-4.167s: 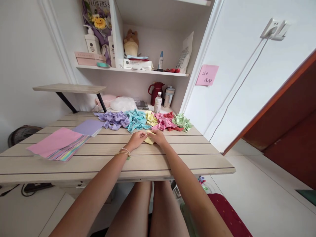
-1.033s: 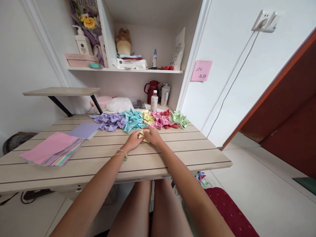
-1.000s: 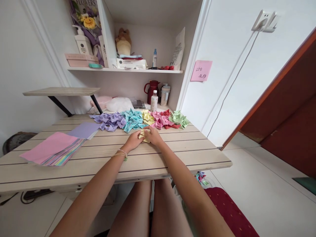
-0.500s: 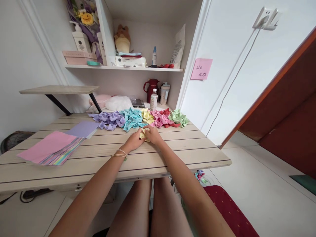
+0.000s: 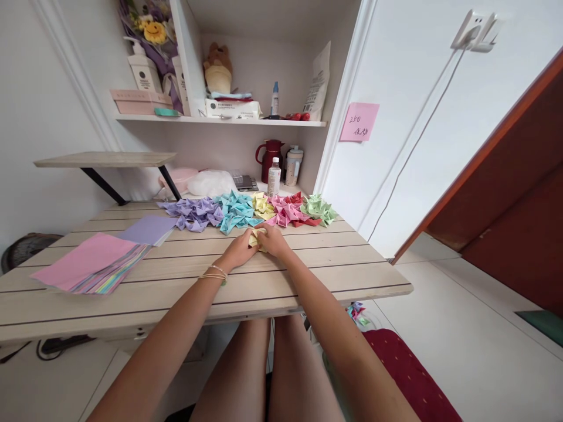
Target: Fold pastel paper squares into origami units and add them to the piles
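Observation:
Both my hands meet over the middle of the wooden table [image 5: 334, 266], closed on one small folded piece of yellow paper [image 5: 254, 239]. My left hand [image 5: 238, 248] grips it from the left, with bracelets on the wrist. From the right, my right hand [image 5: 273, 240] pinches it, and the fingers cover much of the paper. Just beyond the hands lies a row of folded paper pieces: a purple pile [image 5: 197, 213], a blue pile [image 5: 236, 211], a yellow pile [image 5: 263, 205], a pink pile [image 5: 285, 212] with some red, and a green pile [image 5: 319, 210].
To the left lie a fanned stack of coloured paper [image 5: 90, 258] and purple sheets [image 5: 149, 228], below a small raised shelf [image 5: 105, 159]. Behind the piles stand a plastic bottle [image 5: 273, 177], a red jug [image 5: 271, 159] and a tumbler [image 5: 294, 166]. A red cloth [image 5: 404, 369] hangs lower right.

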`<state>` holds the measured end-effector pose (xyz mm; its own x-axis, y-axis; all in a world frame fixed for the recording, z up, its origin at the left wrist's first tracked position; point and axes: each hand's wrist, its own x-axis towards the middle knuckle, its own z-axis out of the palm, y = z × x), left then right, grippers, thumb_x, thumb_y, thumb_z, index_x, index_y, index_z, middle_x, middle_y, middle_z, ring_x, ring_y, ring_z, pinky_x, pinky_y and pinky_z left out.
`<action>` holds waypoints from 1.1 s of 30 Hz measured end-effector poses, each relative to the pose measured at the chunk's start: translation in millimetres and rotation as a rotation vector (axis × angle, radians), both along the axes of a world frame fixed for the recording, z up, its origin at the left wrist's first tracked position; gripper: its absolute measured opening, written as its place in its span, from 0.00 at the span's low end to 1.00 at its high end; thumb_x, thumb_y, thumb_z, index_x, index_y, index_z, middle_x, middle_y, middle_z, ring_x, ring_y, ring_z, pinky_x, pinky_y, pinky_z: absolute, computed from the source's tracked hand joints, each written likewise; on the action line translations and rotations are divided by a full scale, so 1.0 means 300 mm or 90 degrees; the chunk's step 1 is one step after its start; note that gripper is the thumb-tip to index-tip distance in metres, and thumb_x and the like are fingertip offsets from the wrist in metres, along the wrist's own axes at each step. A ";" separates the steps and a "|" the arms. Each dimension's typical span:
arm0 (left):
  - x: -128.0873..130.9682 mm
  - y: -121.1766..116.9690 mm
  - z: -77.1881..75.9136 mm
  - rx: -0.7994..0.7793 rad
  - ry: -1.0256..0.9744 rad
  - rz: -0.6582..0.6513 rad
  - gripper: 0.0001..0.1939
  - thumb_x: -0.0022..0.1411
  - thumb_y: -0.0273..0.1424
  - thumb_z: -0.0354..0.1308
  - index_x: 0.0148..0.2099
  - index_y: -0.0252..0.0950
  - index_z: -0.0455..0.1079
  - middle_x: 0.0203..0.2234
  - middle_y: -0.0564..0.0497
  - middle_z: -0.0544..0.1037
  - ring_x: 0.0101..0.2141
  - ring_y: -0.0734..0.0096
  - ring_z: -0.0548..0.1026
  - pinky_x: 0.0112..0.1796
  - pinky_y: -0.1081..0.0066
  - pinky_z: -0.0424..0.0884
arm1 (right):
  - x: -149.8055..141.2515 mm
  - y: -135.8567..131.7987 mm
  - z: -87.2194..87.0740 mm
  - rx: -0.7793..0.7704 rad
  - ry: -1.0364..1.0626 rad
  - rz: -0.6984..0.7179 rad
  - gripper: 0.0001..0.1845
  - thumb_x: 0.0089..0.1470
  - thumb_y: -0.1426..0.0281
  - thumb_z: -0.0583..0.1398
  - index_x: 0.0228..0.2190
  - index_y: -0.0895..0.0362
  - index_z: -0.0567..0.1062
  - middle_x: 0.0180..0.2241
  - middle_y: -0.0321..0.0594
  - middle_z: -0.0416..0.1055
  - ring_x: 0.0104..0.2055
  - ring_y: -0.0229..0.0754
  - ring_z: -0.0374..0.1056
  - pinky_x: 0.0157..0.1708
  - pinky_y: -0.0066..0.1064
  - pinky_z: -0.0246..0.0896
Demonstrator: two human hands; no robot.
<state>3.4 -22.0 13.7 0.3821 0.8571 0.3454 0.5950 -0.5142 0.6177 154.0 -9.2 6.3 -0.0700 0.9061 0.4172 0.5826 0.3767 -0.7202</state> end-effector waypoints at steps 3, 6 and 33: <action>0.001 -0.001 0.002 -0.007 -0.017 -0.001 0.13 0.53 0.32 0.60 0.41 0.38 0.64 0.32 0.47 0.77 0.34 0.59 0.74 0.33 0.68 0.65 | 0.001 0.000 -0.003 0.004 -0.004 0.005 0.15 0.53 0.73 0.53 0.41 0.55 0.74 0.32 0.40 0.74 0.34 0.43 0.67 0.39 0.34 0.62; 0.001 -0.001 0.004 -0.001 -0.008 -0.007 0.12 0.53 0.32 0.59 0.40 0.38 0.64 0.31 0.47 0.77 0.33 0.59 0.74 0.32 0.68 0.65 | 0.003 0.001 -0.005 0.011 0.001 0.016 0.15 0.53 0.73 0.53 0.41 0.55 0.74 0.34 0.41 0.75 0.37 0.44 0.68 0.41 0.35 0.62; 0.004 0.004 0.000 -0.007 0.005 -0.016 0.13 0.54 0.33 0.58 0.42 0.37 0.65 0.30 0.47 0.77 0.32 0.59 0.74 0.33 0.68 0.65 | 0.001 -0.001 0.003 -0.006 -0.052 0.014 0.15 0.54 0.73 0.53 0.42 0.56 0.74 0.36 0.43 0.75 0.38 0.46 0.69 0.42 0.35 0.61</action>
<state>4.6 -20.7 13.8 0.4060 0.8508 0.3336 0.5866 -0.5225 0.6187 154.2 -9.5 7.3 -0.1236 0.9077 0.4009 0.6310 0.3837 -0.6742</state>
